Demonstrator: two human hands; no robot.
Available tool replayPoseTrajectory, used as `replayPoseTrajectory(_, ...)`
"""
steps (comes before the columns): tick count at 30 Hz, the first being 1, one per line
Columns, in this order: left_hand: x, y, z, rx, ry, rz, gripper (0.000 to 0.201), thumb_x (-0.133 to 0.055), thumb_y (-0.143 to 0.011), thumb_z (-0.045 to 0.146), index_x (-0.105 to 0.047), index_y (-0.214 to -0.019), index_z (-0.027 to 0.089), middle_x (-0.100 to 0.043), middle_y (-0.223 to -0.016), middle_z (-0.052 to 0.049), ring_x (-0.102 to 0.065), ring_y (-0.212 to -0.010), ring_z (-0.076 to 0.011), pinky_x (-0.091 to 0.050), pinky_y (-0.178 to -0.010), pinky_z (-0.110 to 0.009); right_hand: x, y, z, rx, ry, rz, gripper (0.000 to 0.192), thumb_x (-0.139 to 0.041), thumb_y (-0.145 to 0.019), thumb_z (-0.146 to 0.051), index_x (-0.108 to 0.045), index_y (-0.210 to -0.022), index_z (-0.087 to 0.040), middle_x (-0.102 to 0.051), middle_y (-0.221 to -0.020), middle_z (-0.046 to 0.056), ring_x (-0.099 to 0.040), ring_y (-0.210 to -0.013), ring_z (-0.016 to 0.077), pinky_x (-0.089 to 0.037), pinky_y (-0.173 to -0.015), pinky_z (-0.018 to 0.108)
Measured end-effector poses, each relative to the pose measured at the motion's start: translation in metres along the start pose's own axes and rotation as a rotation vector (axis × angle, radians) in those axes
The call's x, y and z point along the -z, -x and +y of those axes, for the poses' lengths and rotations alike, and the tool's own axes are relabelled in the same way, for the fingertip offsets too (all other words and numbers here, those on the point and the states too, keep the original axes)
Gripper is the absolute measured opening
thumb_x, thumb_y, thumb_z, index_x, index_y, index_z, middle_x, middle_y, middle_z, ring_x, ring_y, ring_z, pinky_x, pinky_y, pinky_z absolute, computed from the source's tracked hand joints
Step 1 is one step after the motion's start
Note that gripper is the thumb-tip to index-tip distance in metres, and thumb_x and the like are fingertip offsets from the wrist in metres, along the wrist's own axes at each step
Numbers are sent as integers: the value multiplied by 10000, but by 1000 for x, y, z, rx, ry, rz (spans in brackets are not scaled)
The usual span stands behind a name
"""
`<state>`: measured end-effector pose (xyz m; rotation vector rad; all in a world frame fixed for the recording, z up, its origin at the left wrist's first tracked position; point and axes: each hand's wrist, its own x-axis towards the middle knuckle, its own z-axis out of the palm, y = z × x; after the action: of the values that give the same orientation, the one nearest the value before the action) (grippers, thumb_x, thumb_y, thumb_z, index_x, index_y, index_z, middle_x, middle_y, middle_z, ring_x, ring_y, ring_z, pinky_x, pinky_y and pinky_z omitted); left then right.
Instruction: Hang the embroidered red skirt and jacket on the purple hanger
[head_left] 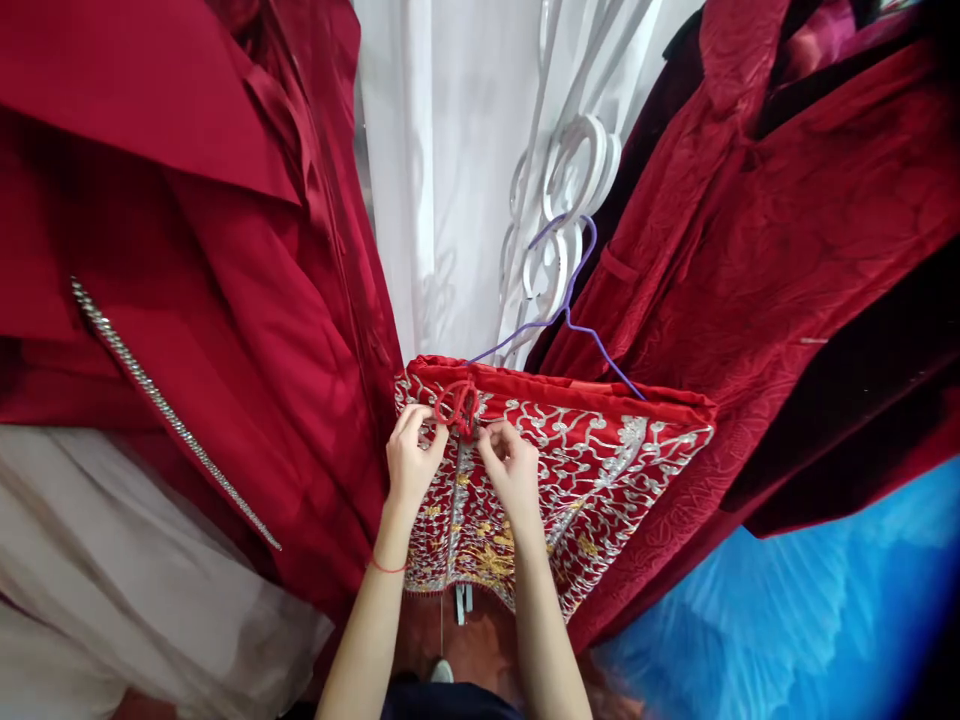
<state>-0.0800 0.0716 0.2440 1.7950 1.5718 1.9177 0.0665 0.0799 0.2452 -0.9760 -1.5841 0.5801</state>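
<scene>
Both hands worked at the collar of a red embroidered garment [592,470] that hung on a purple wire hanger [570,300] between smooth satin robes [247,330] and a crinkled velvet coat [787,260]. The left hand [411,458] and right hand [514,470] pinched, fingers closed, a red knotted cord fastening [457,405]. Silver and gold thread covered the cloth.

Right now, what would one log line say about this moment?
left hand: at red knot fastening | right hand: same | garment: embroidered red jacket on purple hanger
</scene>
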Motion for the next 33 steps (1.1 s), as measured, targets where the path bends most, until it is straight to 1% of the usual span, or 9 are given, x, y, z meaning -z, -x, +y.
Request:
replayPoseTrajectory(4, 2, -9, -4, -21, 40, -55, 168, -618, -896, 313, -595, -1013, 196, -623, -955, -41, -616, -778, -126, -474, -565, -177, -10, -5, -2, 1, -44, 5, 240, -635, -872, -426, -587, -909, -193, -533, -610, -61, -436, -496, 85, -352, -519, 214)
replayPoseTrajectory(9, -4, -20, -2, -10, 84, -150, 156, -583, -921, 323, -631, -886, 179, -607, -938, -44, -601, -731, -112, -446, -532, -178, -35, -3, -11, -16, -89, -15, 195, -557, -911, -375, -562, -832, -197, -464, -550, -79, -382, -460, 79, -320, -482, 214)
replayPoseTrajectory(12, 7, -25, -8, -13, 50, -30, 127, -586, -903, 284, -633, -859, 174, -605, -874, -30, -594, -729, -111, -429, -529, -171, -25, 3, -9, 24, -22, 42, 151, -582, -875, -323, -571, -795, -196, -530, -581, -60, -460, -488, 86, -370, -502, 216)
replayPoseTrajectory(14, 26, -26, -21, 12, -9, 188, 113, -592, -880, 270, -634, -840, 173, -600, -841, -22, -585, -730, -114, -419, -531, -171, -2, 6, -2, 62, 84, 350, 99, -609, -832, -278, -596, -775, -198, -571, -614, -41, -515, -529, 105, -413, -544, 240)
replayPoseTrajectory(17, 67, -24, -47, 120, -27, 540, 97, -575, -835, 255, -615, -809, 171, -592, -774, -3, -557, -688, -112, -432, -581, -191, 47, 4, 16, 98, 181, 1108, 59, -619, -743, -186, -604, -697, -219, -558, -629, -15, -507, -550, 136, -405, -551, 299)
replayPoseTrajectory(21, 102, -14, -62, 148, 139, 694, 140, -468, -773, 251, -558, -703, 169, -544, -688, 4, -487, -594, -109, -372, -532, -211, 84, 8, 27, 222, -151, 1386, 201, -444, -781, -209, -482, -588, -246, -427, -577, -4, -377, -415, 122, -267, -394, 276)
replayPoseTrajectory(24, 92, -10, -48, 28, 248, 554, 297, -371, -822, 320, -606, -725, 166, -596, -811, -59, -573, -737, -166, -398, -521, -235, 67, 20, 11, 326, -230, 1231, 255, -434, -855, -247, -552, -630, -231, -443, -572, -4, -387, -400, 112, -233, -366, 251)
replayPoseTrajectory(28, 56, -16, -16, 14, 316, 122, 244, -473, -931, 310, -675, -912, 174, -669, -847, -45, -632, -747, -146, -487, -600, -225, 26, 24, -22, 138, -1, 750, 151, -562, -902, -248, -638, -779, -204, -506, -590, -35, -447, -463, 101, -343, -444, 249)
replayPoseTrajectory(33, 30, -31, 14, -98, 327, -295, 392, -494, -972, 281, -543, -1358, 229, -682, -827, -7, -619, -649, -103, -498, -638, -204, -1, -7, -55, 209, 338, 266, 250, -494, -966, -256, -639, -1165, -215, -663, -819, 12, -571, -618, 120, -455, -611, 257)
